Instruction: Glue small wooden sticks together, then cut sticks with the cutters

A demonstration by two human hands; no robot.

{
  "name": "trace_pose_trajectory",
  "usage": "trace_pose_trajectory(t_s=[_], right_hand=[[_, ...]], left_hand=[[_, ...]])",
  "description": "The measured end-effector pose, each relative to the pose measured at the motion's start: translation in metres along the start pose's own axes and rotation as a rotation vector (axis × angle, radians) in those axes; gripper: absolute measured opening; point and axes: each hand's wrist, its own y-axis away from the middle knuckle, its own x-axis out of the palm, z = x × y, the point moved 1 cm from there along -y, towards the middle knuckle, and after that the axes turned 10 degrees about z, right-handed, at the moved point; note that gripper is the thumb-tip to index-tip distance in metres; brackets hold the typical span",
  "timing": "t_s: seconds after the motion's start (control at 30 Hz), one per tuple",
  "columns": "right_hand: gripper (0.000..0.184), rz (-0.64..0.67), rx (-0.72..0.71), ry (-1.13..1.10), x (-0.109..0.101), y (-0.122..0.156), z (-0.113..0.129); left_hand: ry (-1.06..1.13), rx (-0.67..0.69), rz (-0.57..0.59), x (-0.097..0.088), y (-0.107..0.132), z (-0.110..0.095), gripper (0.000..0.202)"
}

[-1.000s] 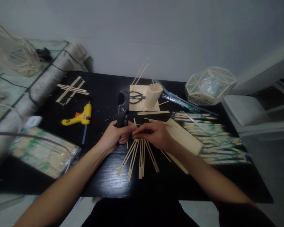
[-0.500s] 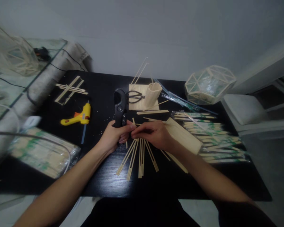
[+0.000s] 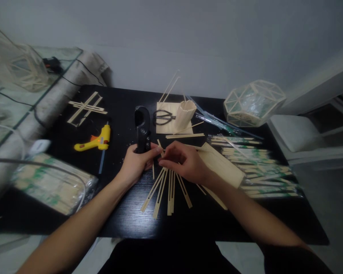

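Note:
My left hand [image 3: 135, 163] is closed around a black hand tool [image 3: 143, 131] with a curved, hook-like top, which stands up out of the fist. A thin wooden stick [image 3: 160, 145] shows beside the left thumb. My right hand [image 3: 185, 161] meets it there with fingers pinched on the stick; its lower part is hidden behind the fingers. Below both hands, several wooden sticks [image 3: 170, 194] lie fanned out on the black table [image 3: 125, 224]. A wooden board [image 3: 223, 163] lies under and beyond my right wrist.
A yellow glue gun [image 3: 95, 140] lies left, near crossed sticks [image 3: 87, 108]. Behind my hands are black-handled scissors [image 3: 163, 117] and a stick-walled cup [image 3: 185, 114] on a square board. Bagged sticks lie right [image 3: 254, 163] and left [image 3: 50, 182]. A geometric frame [image 3: 254, 102] stands back right.
The black tool has shifted slightly left in my left hand. My right hand's fingers have curled and risen a little, and the small stick leans more to the left.

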Motion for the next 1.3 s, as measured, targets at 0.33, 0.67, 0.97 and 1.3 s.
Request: trace_pose_trajectory(t_s=[0.33,0.67,0.97,1.3], right_hand=[[0.051,0.065,0.225,-0.261,0.0015,-0.0051,-0.0057],[0.049,0.062,0.209,-0.256,0.0023,-0.0046,-0.0059],[0.047,0.058,0.184,-0.238,0.0029,-0.0038,-0.0076],[0.039,0.097,0.168,-0.260,-0.0065,-0.0044,-0.0019]], left_hand=[[-0.061,0.000,-0.015,0.0003,-0.0010,0.0041,0.033],[-0.076,0.011,-0.029,0.0010,-0.0011,0.0064,0.032],[-0.073,0.004,-0.029,0.0022,-0.0006,0.0054,0.031],[-0.243,0.084,0.012,-0.0072,-0.0007,0.0029,0.034]])
